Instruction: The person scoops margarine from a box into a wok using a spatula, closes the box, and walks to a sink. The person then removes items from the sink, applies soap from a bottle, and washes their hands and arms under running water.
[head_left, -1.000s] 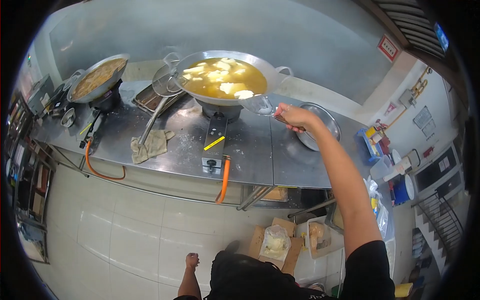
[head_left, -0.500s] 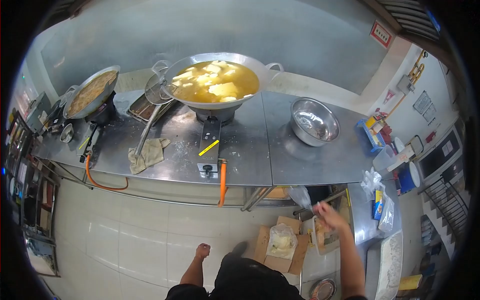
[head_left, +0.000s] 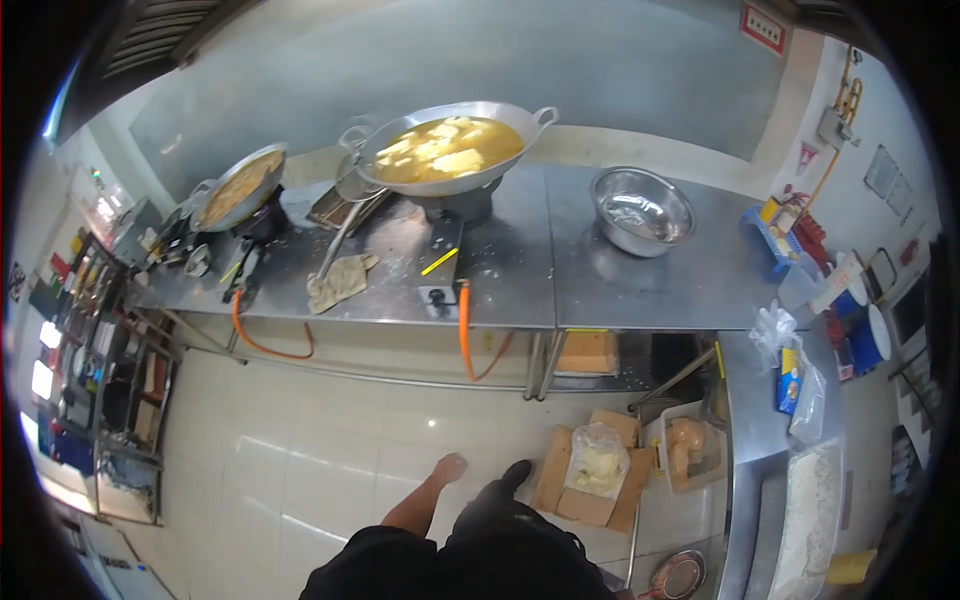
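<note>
My left hand (head_left: 450,468) hangs low over the tiled floor, left of my dark shoe (head_left: 516,474). It is blurred, its fingers do not show clearly, and it touches nothing I can see. My right hand does not show. Right of my foot, an open cardboard box (head_left: 587,507) holds a clear bag of pale, soft-looking stuff (head_left: 598,462). Beside the box is a clear plastic tub (head_left: 697,482) with an orange-brown bag or lump inside. A round pan or strainer (head_left: 678,575) lies at the bottom edge.
On the steel table (head_left: 575,290) stand a large wok (head_left: 500,170) of yellow oil with pale chunks, a steel bowl (head_left: 642,212), a long-handled strainer (head_left: 345,235) and a cloth (head_left: 342,282). A second wok (head_left: 240,190) stands left. Orange hoses (head_left: 465,340) hang in front.
My right hand, which was over the tub beside a clear plastic bag, has left the view, and so has that bag. My left hand has moved slightly right and up. The camera view has shifted.
</note>
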